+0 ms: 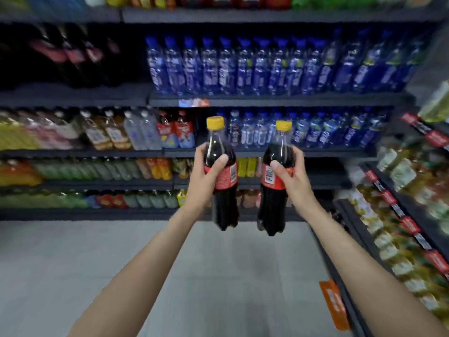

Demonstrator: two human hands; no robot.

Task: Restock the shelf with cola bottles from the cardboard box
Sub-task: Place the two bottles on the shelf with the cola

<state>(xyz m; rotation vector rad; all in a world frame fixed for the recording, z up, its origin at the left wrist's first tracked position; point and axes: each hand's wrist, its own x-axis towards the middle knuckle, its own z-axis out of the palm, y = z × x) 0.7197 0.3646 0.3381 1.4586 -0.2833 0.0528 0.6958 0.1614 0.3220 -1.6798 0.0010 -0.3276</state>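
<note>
I hold two cola bottles upright in front of the drinks shelves, both dark with yellow caps and red labels. My left hand (pixel 204 177) grips the left cola bottle (pixel 222 207) around its label, thumb across the front. My right hand (pixel 290 177) grips the right cola bottle (pixel 271 210) the same way. The two bottles hang side by side, a small gap between them, above the grey floor. Behind them runs the dark shelf (pixel 267 101) with blue-capped bottles. The cardboard box is not in view.
Shelves full of drinks fill the wall ahead: blue water bottles (pixel 255 66) upper right, dark bottles (pixel 73 54) upper left, teas and juices lower down. A second shelving unit (pixel 403 227) runs along the right side, with an orange tag (pixel 334 304) sticking out. Grey floor (pixel 73 263) lies below.
</note>
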